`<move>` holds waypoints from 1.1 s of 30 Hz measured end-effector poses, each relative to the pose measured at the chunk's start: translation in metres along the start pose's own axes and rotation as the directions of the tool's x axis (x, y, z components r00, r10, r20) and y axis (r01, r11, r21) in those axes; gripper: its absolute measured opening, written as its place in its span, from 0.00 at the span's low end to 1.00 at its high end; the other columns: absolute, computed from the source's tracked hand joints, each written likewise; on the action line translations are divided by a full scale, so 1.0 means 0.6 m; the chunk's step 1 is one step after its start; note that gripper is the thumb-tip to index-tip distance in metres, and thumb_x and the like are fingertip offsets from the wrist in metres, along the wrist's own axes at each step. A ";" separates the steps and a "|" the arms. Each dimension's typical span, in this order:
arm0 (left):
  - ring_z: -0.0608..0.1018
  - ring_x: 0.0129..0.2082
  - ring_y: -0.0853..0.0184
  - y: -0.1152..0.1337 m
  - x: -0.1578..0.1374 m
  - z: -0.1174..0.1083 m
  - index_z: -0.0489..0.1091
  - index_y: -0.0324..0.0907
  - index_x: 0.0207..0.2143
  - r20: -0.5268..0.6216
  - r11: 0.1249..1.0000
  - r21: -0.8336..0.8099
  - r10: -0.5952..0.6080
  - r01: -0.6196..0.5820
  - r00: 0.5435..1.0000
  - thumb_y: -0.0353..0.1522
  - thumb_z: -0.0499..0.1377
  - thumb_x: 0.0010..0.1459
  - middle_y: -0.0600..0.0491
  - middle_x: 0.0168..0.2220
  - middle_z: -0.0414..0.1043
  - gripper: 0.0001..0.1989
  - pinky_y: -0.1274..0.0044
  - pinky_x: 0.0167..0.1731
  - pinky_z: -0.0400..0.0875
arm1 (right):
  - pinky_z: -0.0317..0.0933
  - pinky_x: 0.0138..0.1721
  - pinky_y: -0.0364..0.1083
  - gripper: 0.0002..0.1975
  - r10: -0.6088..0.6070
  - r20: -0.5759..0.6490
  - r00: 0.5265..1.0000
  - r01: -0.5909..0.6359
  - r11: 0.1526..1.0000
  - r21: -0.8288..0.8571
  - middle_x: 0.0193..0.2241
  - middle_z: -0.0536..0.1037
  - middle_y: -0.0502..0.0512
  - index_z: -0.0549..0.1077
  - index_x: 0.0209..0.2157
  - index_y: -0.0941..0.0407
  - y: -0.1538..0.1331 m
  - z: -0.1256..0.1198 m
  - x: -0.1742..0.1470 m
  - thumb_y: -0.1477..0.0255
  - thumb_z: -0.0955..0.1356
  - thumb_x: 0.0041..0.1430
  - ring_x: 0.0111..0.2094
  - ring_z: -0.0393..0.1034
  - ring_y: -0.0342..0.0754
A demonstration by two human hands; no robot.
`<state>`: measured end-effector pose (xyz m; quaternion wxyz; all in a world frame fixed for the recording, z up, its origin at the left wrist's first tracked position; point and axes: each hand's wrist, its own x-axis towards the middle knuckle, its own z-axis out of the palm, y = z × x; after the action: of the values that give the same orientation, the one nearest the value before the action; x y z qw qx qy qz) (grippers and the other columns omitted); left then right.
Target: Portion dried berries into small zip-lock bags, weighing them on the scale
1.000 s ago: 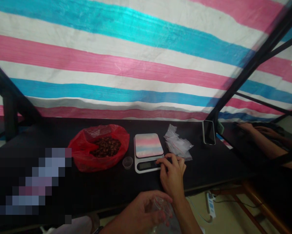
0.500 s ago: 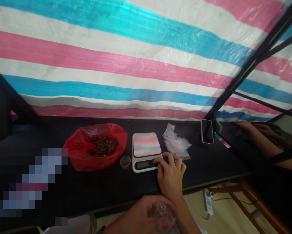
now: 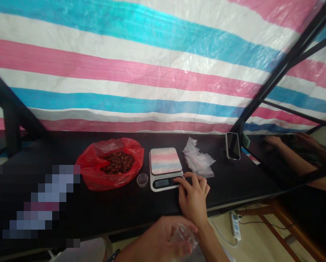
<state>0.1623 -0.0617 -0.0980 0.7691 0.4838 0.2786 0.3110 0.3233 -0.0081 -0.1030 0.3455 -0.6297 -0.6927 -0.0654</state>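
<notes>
Head view: the white scale sits on the black desk, dark digits showing on its display. At its four o'clock, the right hand is loosely spread, grasping nothing, one fingertip at the panel beside the digits. At six o'clock, the left hand curls half closed around clear plastic. A red bag of brown pieces lies at nine, a small cup at eight, thin clear bags at three.
</notes>
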 end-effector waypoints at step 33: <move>0.77 0.40 0.63 0.005 -0.005 -0.025 0.74 0.46 0.56 0.103 0.986 -0.156 -0.041 0.057 0.994 0.59 0.76 0.44 0.51 0.44 0.76 0.43 0.69 0.43 0.65 | 0.54 0.47 0.52 0.16 0.084 -0.093 0.992 -0.086 0.996 -0.020 0.43 0.81 0.57 0.85 0.37 0.48 0.011 -0.002 0.012 0.80 0.66 0.67 0.47 0.63 0.58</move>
<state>0.1485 -0.0545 -0.1003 0.8255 0.4289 0.2263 0.2887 0.3297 -0.0015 -0.1006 0.3722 -0.6589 -0.6477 -0.0879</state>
